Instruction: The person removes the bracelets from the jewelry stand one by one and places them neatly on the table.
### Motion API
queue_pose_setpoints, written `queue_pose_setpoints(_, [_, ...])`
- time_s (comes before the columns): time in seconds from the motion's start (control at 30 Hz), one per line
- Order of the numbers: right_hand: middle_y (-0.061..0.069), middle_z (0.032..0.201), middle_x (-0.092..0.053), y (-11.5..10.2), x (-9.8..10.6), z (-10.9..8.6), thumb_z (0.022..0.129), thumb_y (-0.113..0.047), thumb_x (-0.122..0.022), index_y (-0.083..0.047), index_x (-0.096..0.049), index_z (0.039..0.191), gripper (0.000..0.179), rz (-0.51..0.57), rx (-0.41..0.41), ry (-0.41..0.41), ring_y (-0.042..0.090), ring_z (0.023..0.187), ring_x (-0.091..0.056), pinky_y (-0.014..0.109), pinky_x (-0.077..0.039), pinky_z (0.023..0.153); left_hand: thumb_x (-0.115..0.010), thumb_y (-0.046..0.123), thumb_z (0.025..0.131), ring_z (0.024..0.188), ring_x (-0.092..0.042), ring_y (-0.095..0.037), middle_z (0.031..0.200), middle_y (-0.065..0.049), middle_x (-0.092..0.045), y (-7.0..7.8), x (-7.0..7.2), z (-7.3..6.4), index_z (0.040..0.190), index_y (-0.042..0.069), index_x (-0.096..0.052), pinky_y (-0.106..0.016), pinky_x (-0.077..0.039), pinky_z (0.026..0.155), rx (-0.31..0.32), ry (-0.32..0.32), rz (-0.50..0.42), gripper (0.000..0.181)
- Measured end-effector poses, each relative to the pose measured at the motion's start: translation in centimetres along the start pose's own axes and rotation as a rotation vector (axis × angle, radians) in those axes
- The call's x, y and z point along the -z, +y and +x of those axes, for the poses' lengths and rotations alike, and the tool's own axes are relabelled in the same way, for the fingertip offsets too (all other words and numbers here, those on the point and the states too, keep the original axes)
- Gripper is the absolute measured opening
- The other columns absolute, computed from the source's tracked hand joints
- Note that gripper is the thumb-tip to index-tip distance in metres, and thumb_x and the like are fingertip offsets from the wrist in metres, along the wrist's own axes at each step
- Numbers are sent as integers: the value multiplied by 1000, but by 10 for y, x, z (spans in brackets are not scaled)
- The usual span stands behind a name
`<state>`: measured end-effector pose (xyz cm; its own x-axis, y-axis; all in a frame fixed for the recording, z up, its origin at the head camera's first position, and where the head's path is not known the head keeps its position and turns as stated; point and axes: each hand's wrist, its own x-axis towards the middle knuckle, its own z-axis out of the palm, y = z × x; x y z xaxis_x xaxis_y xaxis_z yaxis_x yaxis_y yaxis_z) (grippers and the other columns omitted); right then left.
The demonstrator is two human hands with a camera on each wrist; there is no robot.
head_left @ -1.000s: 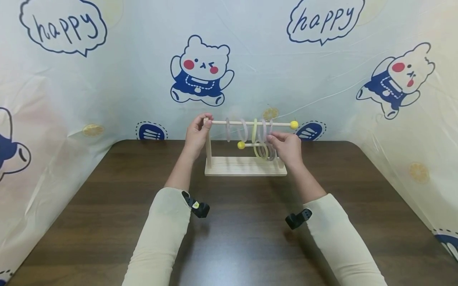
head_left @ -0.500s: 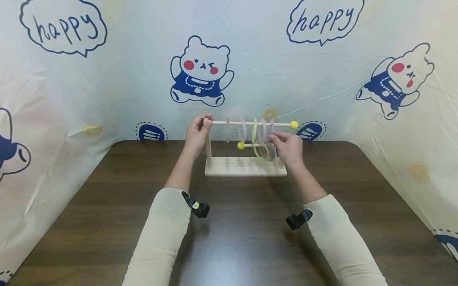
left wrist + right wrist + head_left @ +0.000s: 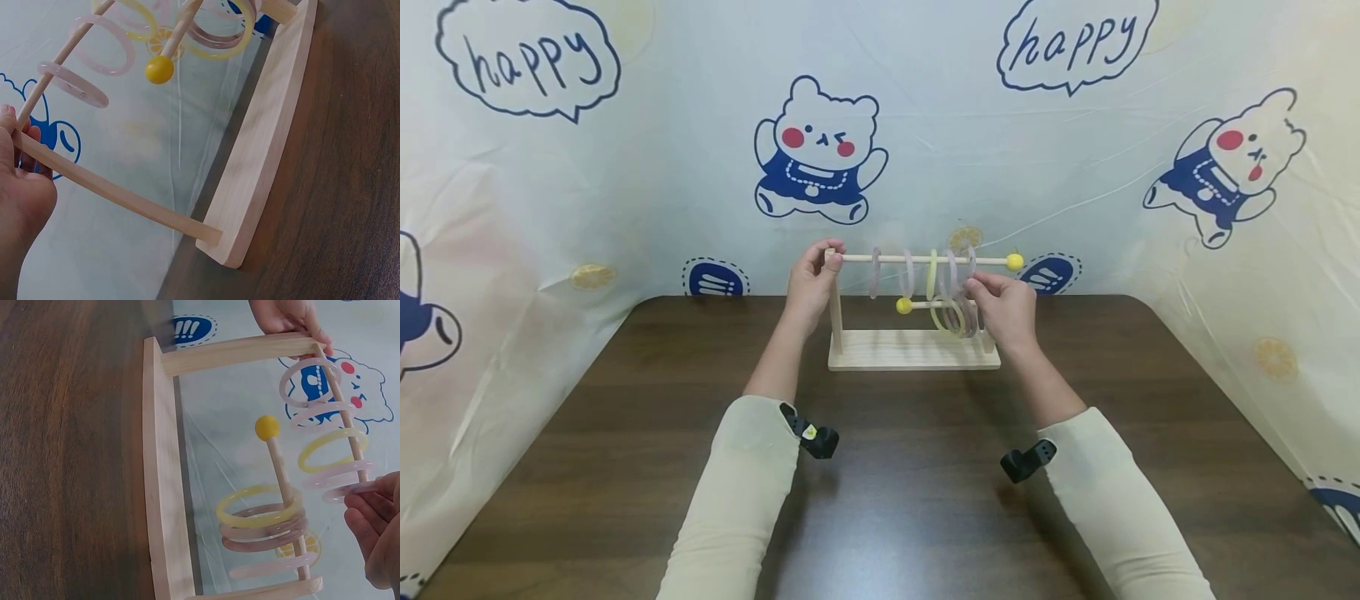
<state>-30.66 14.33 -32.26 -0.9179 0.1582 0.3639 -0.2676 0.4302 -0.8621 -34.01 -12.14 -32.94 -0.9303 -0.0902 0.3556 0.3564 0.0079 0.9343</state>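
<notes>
Head view: "happy" legible twice on backdrop point(image 3: 700, 183); wooden rack point(image 3: 913, 350) near tabletop's point(image 3: 880, 467) far edge. Left hand point(image 3: 810, 290) gripping upright point(image 3: 837, 312); right hand point(image 3: 1011, 313) pinching rightmost ring point(image 3: 336, 494) of five on upper rod point(image 3: 891, 258).

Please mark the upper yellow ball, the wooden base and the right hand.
Upper yellow ball point(image 3: 1015, 262): head view, its centre.
Wooden base point(image 3: 251, 140): left wrist view, top face.
Right hand point(image 3: 1011, 313): head view, mid-hand.
</notes>
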Motion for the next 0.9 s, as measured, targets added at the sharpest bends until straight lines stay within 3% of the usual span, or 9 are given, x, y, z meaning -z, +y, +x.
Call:
queue_pose_setpoints(0.57, [17, 97, -67, 3, 3, -1, 86, -13, -67, 4, -68, 102, 23, 29, 104, 116, 23, 85, -66, 27, -52, 71, -53, 19, 94, 109, -49, -18, 115, -8, -56, 1, 0, -1, 120, 1, -53, -33, -37, 97, 4, 2, 7, 32])
queue_pose_setpoints(0.9, [15, 95, -68, 5, 5, -3, 86, -17, -67, 1, -68, 104, 25, 84, 98, 189, 19, 85, -66, 23, -51, 72, -52, 19, 94, 108, -49, -17, 115, -8, -56, 0, 0, 0, 118, 3, -54, -32, -37, 96, 5, 6, 1, 29])
